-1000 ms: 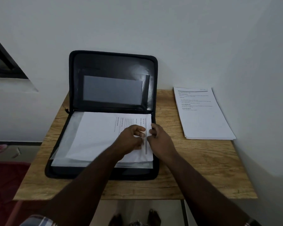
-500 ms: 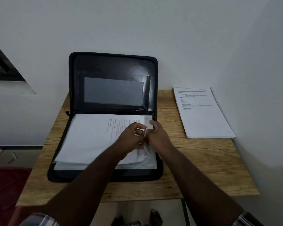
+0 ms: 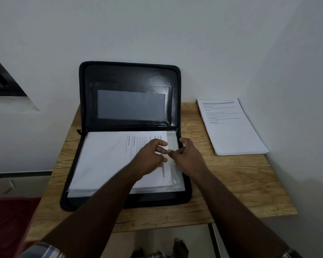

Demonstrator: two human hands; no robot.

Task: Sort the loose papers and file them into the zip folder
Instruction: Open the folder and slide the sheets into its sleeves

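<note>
Zip folder (image 3: 131,101) lies open on the wooden counter (image 3: 237,185), lid propped upright against the wall, base flat toward the person. In the base, a printed sheet (image 3: 108,161) lies turned sideways on a stack of clear plastic sleeves (image 3: 172,141).

Both hands meet at the sheet's right edge. Left hand (image 3: 149,157): fingers loosely spread, tips on the paper, nothing clearly gripped. Right hand (image 3: 189,155): thumb and fingers curled at the sleeve's open edge; looks like a pinch on the plastic, but the contact is too blurred to be sure.

Remaining loose papers (image 3: 233,131) sit in a neat pile at the counter's right, well apart from the folder.

Likely step: feeding the sheet into a sleeve.

Risks:
- sheet corner catches the sleeve mouth and creases
- sheet slips between two sleeves instead of inside one
- thin plastic slips from the fingers and the mouth closes
</note>
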